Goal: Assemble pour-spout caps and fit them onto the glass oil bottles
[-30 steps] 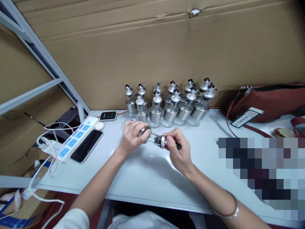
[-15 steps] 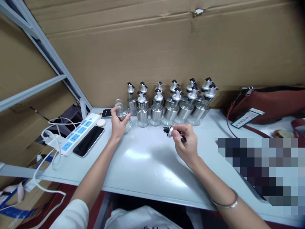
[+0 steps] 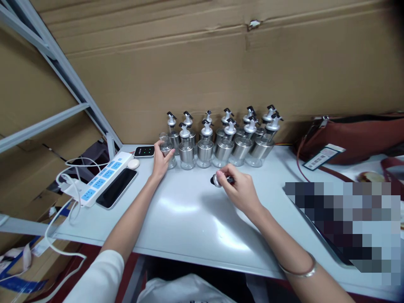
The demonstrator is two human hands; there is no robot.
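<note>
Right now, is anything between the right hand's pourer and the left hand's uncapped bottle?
The front capped bottle beside the uncapped one seems to edge the line to the pourer; nearer the camera, nothing visible intervenes.

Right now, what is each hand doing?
Left hand: closed around a bottle with no spout on it.
Right hand: closed on a loose spout, held above the table.

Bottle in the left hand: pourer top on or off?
Off. The open glass neck of the bottle in the left hand shows bare, while the right hand holds a pourer top.
</note>
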